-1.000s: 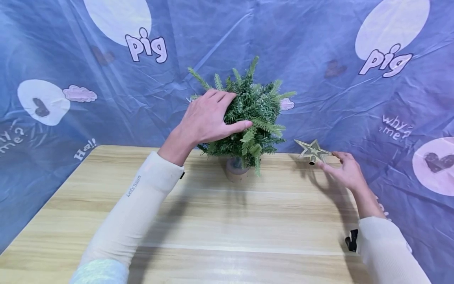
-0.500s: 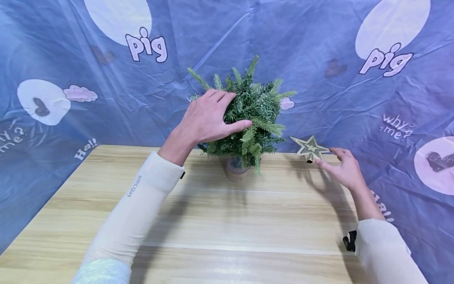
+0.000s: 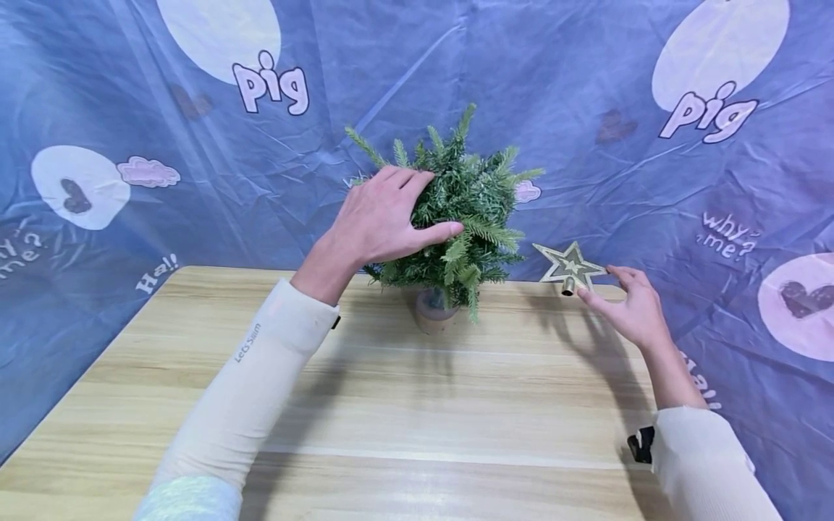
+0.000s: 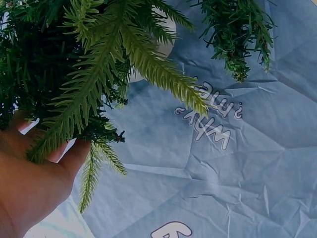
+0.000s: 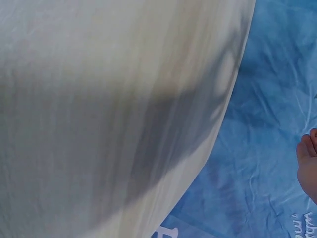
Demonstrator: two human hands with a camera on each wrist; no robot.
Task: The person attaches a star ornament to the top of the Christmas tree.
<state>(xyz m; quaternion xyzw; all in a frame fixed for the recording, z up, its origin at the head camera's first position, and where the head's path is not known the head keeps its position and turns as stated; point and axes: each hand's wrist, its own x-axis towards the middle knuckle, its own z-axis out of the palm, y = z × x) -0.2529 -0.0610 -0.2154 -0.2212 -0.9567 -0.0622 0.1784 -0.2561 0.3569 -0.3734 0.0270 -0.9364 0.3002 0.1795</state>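
Blue cloth (image 3: 404,43) bears "pig" (image 3: 272,87) twice, in outlined letters; "why me?" (image 3: 728,235) at right, a copy cut by the left frame edge; and "Ha!!" (image 3: 156,273) at lower left, another partly covered at right. Left wrist view shows "why me?" inverted; right wrist view crops it. Left sleeve (image 3: 221,412) reads "Lets Slim" (image 3: 247,342), slightly blurred.

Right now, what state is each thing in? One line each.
Tree: upright, no star attached
Star: in hand, off the tree
Table: partly shadowed
Left grip: spread against the tree
Right grip: pinching the star
Backdrop: hung up, creased
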